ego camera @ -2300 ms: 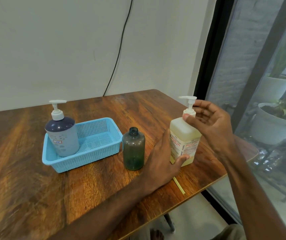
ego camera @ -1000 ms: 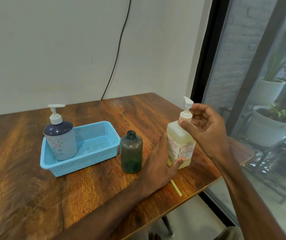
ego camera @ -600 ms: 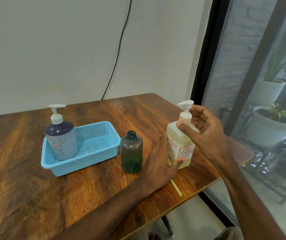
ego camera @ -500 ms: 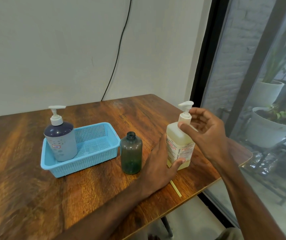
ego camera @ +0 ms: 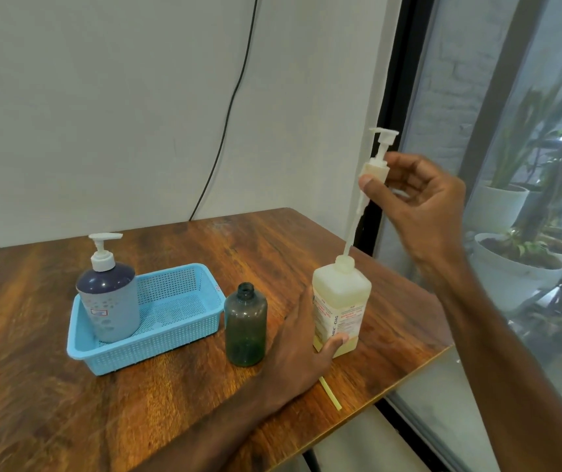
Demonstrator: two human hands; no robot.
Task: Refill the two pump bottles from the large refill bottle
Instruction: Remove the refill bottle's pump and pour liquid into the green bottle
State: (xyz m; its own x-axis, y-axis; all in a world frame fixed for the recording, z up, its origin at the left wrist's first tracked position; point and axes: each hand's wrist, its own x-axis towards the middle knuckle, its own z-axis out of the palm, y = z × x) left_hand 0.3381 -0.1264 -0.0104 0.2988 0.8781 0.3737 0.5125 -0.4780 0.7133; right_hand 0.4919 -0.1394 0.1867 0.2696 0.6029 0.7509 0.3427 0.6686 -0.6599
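our right hand (ego camera: 419, 199) pinches the white plastic pump (ego camera: 380, 155), its tube (ego camera: 352, 226) running near-vertical down into the square pale-yellow refill bottle (ego camera: 344, 294) below; left hand (ego camera: 298, 352) grips that.

Behind the grip of the right hand (ego camera: 422, 199) and off to its left rises a plain pale wall (ego camera: 102, 97), with a black cable (ego camera: 235, 86) hanging down it. Below the grip spreads a dark-grained wooden table (ego camera: 34, 386). Just behind the grip stands a black window frame (ego camera: 398, 97). To its right, the glass (ego camera: 477, 386) shows daylight, a whitewashed brick wall (ego camera: 453, 46) and leafy plants in white pots (ego camera: 507, 206). Pale floor (ego camera: 341, 447) shows beneath the table's edge.
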